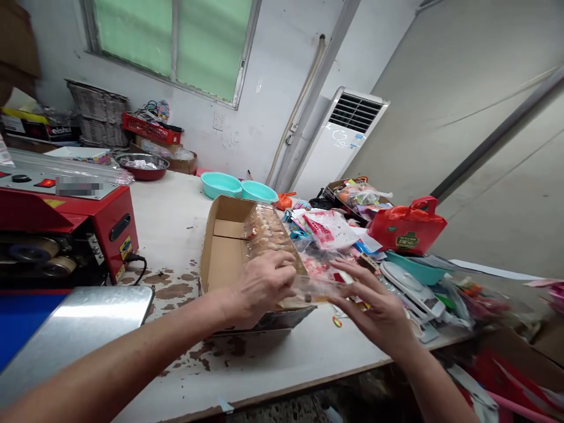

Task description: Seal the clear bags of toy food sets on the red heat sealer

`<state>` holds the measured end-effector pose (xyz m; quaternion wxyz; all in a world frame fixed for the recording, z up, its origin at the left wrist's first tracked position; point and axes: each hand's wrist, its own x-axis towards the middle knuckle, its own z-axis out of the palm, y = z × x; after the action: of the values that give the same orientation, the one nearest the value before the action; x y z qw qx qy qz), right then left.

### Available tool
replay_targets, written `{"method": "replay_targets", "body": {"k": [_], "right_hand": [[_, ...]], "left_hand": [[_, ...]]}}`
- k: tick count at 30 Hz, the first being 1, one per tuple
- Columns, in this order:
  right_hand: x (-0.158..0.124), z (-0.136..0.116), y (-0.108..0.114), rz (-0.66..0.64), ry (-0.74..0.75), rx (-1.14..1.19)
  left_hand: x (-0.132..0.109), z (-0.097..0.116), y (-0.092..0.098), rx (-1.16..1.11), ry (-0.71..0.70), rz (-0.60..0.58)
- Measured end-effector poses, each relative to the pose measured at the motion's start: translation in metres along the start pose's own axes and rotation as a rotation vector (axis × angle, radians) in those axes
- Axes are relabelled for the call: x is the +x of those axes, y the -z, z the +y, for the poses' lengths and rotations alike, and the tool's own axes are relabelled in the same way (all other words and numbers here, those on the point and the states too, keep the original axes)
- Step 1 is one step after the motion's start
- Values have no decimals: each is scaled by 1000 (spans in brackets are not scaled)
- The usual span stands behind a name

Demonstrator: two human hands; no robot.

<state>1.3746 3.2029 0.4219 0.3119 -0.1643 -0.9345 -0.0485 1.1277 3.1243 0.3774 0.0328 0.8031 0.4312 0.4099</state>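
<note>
An open cardboard box (222,249) lies on the white table (176,217), with a row of clear plastic packets (267,232) stacked along its right side. My left hand (259,285) is closed on a clear packet (315,289) at the box's near right corner. My right hand (376,308) is just right of it, fingers spread, its fingertips touching the other end of the same packet.
A red sealing machine (66,223) and a steel scale plate (83,329) stand at the left. Two teal bowls (238,188), a red bag (408,226) and a heap of small packaged goods (343,235) fill the right side. The table edge runs close below my arms.
</note>
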Motion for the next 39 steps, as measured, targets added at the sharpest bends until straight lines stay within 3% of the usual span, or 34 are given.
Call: {"method": "replay_targets", "body": {"k": [3, 6, 10, 12, 18, 22, 26, 29, 32, 36, 39], "right_hand": [[31, -23, 25, 86, -44, 173], [66, -44, 25, 171, -142, 397], [104, -66, -9, 280, -293, 655], [114, -75, -34, 275, -373, 726], [117, -103, -116, 124, -548, 924], [109, -127, -165, 33, -639, 1036], [106, -148, -194, -97, -435, 1019], [111, -159, -200, -266, -322, 1108], [119, -170, -206, -488, -416, 1271], [125, -182, -222, -822, -558, 1352], [125, -184, -233, -865, -599, 1408]], "left_hand": [[10, 23, 45, -313, 96, 35], [9, 35, 83, -626, 275, 108], [-16, 30, 104, -908, 432, 306], [-37, 22, 102, -917, 516, 311], [-124, 4, 81, -860, 851, 317], [-179, -3, 84, -990, 1080, 377], [-221, -6, 106, -917, 1240, 424], [-240, -2, 128, -861, 1306, 410], [-251, 3, 145, -792, 1324, 305], [-257, -3, 152, -809, 1314, 186], [-256, -11, 153, -855, 1310, 130]]}}
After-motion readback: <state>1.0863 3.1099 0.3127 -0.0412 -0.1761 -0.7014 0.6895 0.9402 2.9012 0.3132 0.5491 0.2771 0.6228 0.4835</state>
